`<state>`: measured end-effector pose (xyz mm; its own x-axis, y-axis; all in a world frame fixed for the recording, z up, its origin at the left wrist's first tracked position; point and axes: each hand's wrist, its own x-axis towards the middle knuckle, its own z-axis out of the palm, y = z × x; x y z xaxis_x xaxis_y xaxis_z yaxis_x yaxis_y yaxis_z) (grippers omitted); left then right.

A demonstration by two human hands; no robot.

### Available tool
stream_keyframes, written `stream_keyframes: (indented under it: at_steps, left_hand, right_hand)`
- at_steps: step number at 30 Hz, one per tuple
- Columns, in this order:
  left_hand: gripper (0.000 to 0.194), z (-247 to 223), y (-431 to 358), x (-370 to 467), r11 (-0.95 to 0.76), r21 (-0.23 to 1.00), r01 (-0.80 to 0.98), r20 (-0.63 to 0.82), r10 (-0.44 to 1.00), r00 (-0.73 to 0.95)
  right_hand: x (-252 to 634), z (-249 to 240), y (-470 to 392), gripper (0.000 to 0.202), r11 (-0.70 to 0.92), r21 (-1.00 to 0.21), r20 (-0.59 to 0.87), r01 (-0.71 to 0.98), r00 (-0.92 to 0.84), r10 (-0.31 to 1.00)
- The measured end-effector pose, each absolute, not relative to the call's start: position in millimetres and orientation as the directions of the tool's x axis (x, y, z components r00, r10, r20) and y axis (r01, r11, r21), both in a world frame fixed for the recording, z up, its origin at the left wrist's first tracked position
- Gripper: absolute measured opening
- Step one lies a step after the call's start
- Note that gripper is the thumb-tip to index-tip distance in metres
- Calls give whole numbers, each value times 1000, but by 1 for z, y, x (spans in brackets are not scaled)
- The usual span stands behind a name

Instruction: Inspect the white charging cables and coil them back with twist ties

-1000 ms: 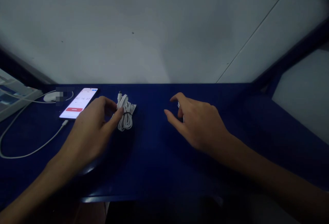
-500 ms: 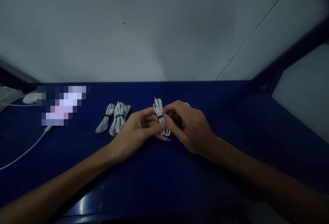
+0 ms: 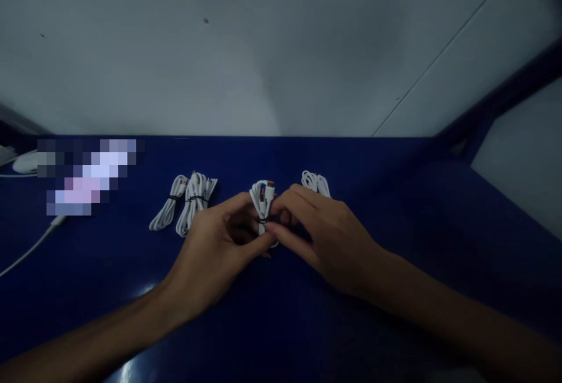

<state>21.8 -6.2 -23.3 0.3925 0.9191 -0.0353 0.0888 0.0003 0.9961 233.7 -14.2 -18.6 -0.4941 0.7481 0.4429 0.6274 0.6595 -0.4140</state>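
A coiled white cable [image 3: 263, 198] with a black tie round its middle is held above the blue table, its plug ends pointing up. My left hand [image 3: 219, 248] is closed on the lower part of the bundle, thumb in front. The fingertips of my right hand [image 3: 327, 236] pinch the bundle's right side at the black tie. Left of my left hand lie more tied white cables [image 3: 196, 198] and, beside them, a single tied bundle [image 3: 170, 202]. Behind my right hand other coiled white cables [image 3: 316, 182] are partly hidden.
On the left of the blue table [image 3: 246, 318] lies a blurred-out bright object [image 3: 103, 166] with a white cord [image 3: 30, 254] running from it. A white rounded item [image 3: 26, 162] is beside it. A pale wall [image 3: 281, 49] rises behind the table.
The held bundle has turned, so its orange-tipped plugs now show, and sits slightly lower and further left. My right hand has moved down a little, uncovering the cables behind it. The view has shifted slightly.
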Motion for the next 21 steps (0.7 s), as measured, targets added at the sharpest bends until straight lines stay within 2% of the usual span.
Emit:
stream_keyframes:
  at_steps: [3, 8, 13, 21]
  left_hand:
    - [28, -16, -5, 22, 37, 997, 60, -59, 900, 431]
    - [9, -4, 1, 19, 72, 997, -38, -45, 874, 483]
    - [19, -5, 4, 16, 79, 991, -112, -16, 878, 479]
    - [14, -10, 4, 18, 169, 950, -262, -8, 854, 520]
  right_hand:
    - [236, -16, -13, 5, 659, -445, 441, 606, -492, 751]
    - [239, -9, -13, 10, 654, -562, 454, 507, -472, 756]
    - [240, -5, -12, 11, 639, -615, 469, 462, -437, 767]
    - [241, 4, -14, 11, 579, -745, 446, 331, -397, 802]
